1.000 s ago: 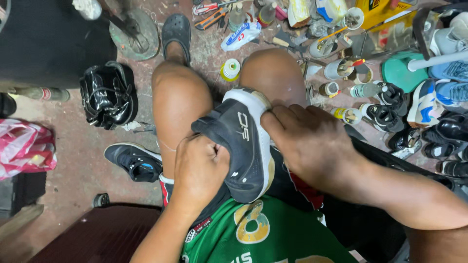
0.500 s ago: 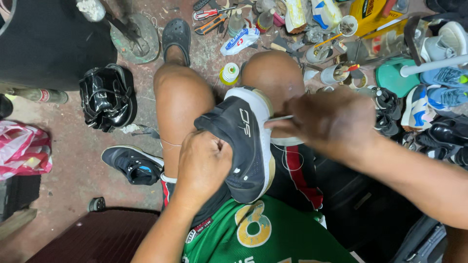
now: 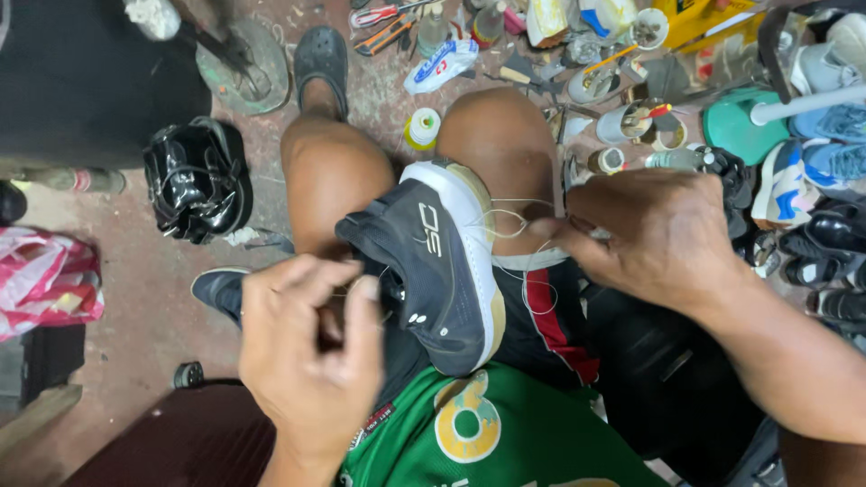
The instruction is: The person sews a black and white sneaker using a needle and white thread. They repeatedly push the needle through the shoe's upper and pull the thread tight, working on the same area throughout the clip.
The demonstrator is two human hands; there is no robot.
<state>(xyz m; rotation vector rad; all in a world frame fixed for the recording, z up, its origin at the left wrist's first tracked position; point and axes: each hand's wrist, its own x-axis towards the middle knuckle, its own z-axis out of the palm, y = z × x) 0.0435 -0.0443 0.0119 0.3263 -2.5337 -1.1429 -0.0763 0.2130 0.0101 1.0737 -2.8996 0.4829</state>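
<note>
A dark sneaker [image 3: 433, 271] with a white sole lies across the person's lap in the middle of the frame, wedged between the two bare knees, toe pointing toward the upper right. The left hand [image 3: 311, 347], at lower centre-left, sits against the shoe's dark side with its fingers [image 3: 361, 307] curled together; whether they pinch anything is hidden. The right hand [image 3: 654, 234], at right of centre, has its fingers [image 3: 555, 236] pressed together on a thin pale thread [image 3: 514, 221] that runs in loose loops from the sole edge to that hand.

Below the shoe shows a green shirt [image 3: 505, 433]. On the floor [image 3: 117, 261] at the left lies a glossy black bag [image 3: 198, 180], with a second dark sneaker [image 3: 216, 290] just beside the left knee and a red and white plastic bag [image 3: 45, 284] at the far left edge. A small spool of thread [image 3: 422, 128] stands between the knees near the top. The upper right of the frame is crowded with tools, pots and other shoes [image 3: 812, 180].
</note>
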